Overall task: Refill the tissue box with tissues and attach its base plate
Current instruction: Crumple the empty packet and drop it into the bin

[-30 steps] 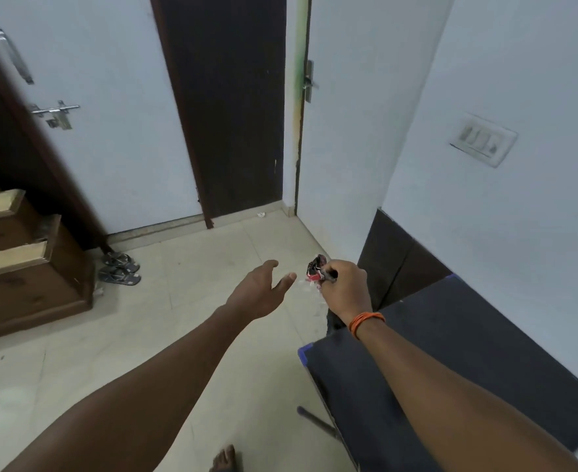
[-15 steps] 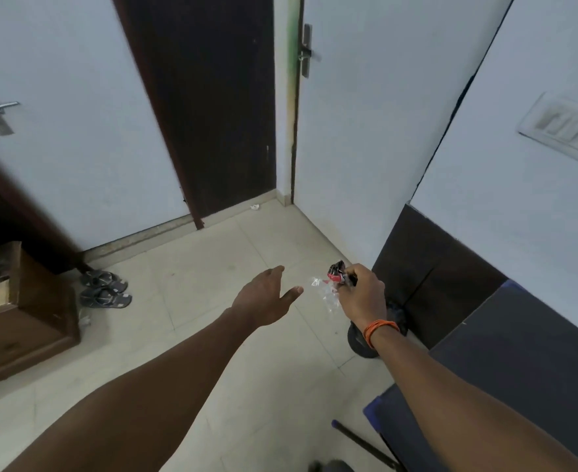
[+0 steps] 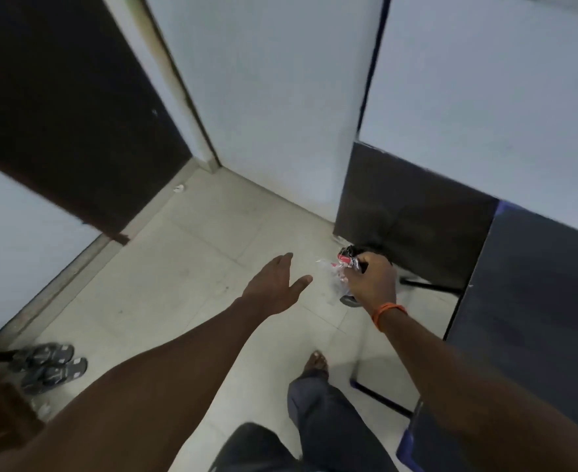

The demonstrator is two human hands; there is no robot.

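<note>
Right hand (image 3: 371,284) fisted on crumpled clear wrapper (image 3: 340,267) with red print, held above floor (image 3: 178,284). Left hand (image 3: 275,284) spread, empty, at wrapper's 9 o'clock. Wrapper looks light, soft, crinkly, slippery; grip bunched end. Tissue box unseen.

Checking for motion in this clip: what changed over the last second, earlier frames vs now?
The person has stepped forward and the view has tipped down: a bare foot and trouser leg now show, the sandals have slid to the lower left, and the wall switch is out of frame. Unchanged: the right hand keeps its grip on the crumpled wrapper, and the left hand stays open, holding nothing.
</note>
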